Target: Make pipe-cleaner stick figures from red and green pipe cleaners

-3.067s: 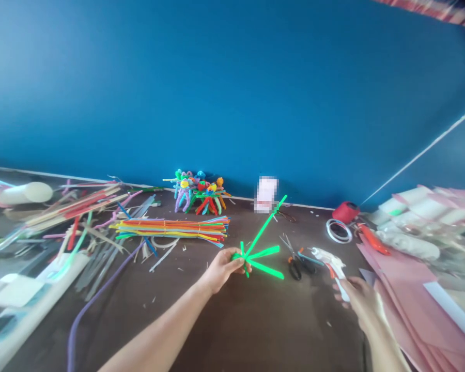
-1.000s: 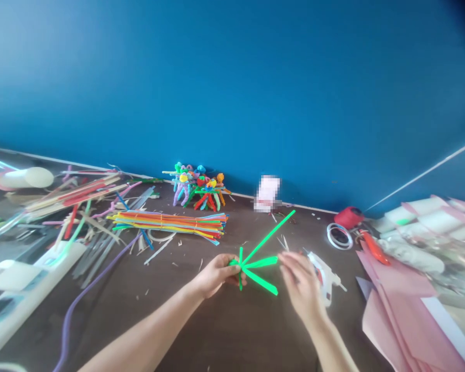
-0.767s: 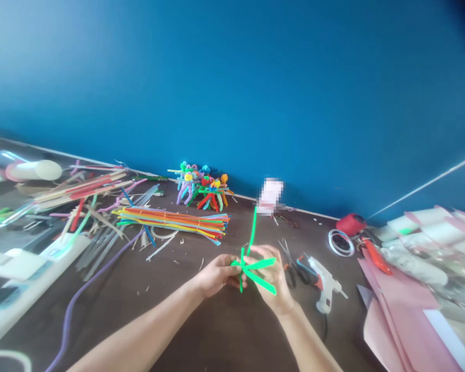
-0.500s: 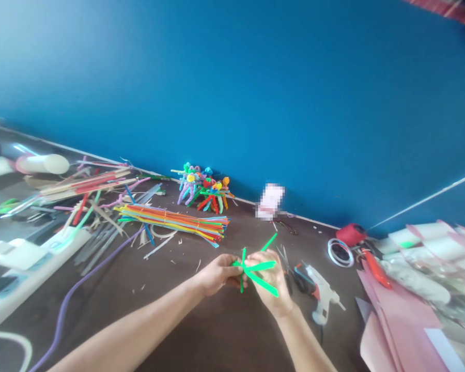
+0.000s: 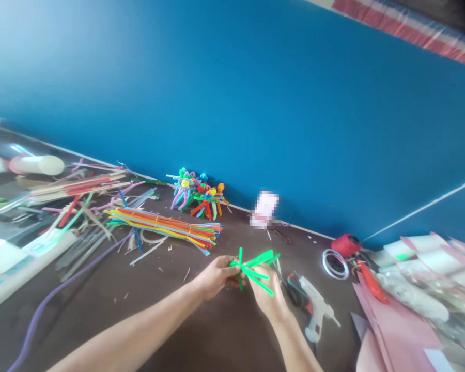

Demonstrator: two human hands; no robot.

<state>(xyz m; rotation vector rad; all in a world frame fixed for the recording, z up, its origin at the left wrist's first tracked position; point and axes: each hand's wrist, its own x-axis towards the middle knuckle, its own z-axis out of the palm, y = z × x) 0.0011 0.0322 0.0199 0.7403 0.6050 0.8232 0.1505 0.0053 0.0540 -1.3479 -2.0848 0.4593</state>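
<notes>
Clearly the green stems [image 5: 262, 258], crossed but loose-ended, look part-done (made-up dolls [image 5: 202, 189] stand behind the bundle [image 5: 165, 227]); the left hand [image 5: 219, 276] pinches them, whether the right hand [image 5: 274, 284] does, I can't tell.

My green pipe cleaners [image 5: 256, 273] look soft and matt. The glue gun [image 5: 318, 308] is smooth plastic (the tabletop [image 5: 217, 336] under it dull), the wall [image 5: 201, 93] faintly glossy. Those blurred bags [image 5: 414, 303] on my right seem clear, wrinkled plastic.
</notes>
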